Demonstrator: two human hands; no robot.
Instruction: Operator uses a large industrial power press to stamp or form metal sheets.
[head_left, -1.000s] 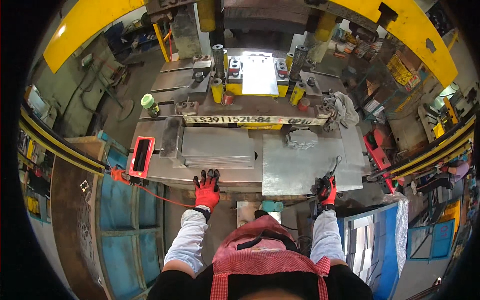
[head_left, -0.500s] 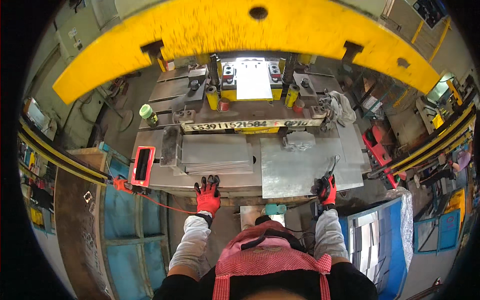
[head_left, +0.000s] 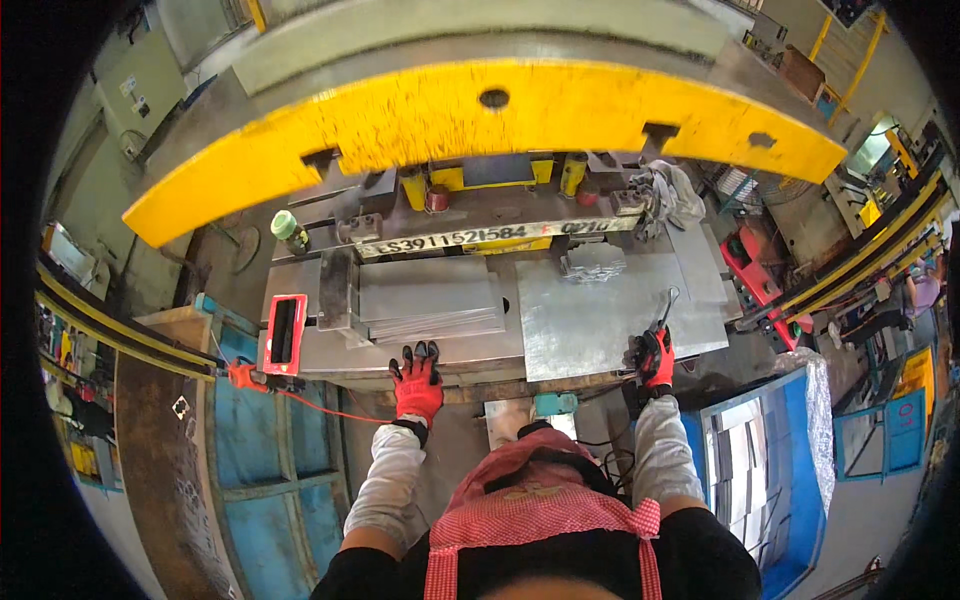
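Below the frame's centre, the left hand (head_left: 417, 387) lies open, fingers spread, at the bench (head_left: 480, 347) edge; farther right, the right hand (head_left: 655, 358) grips a slim dark tool (head_left: 662, 321). Just beyond the left hand, the nearer one, lies a stack of flat grey sheets (head_left: 428, 285), long axis left-to-right.

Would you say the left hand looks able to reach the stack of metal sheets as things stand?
Probably yes: the left hand is at the table's front edge, just short of the stack of metal sheets, with nothing visible between.
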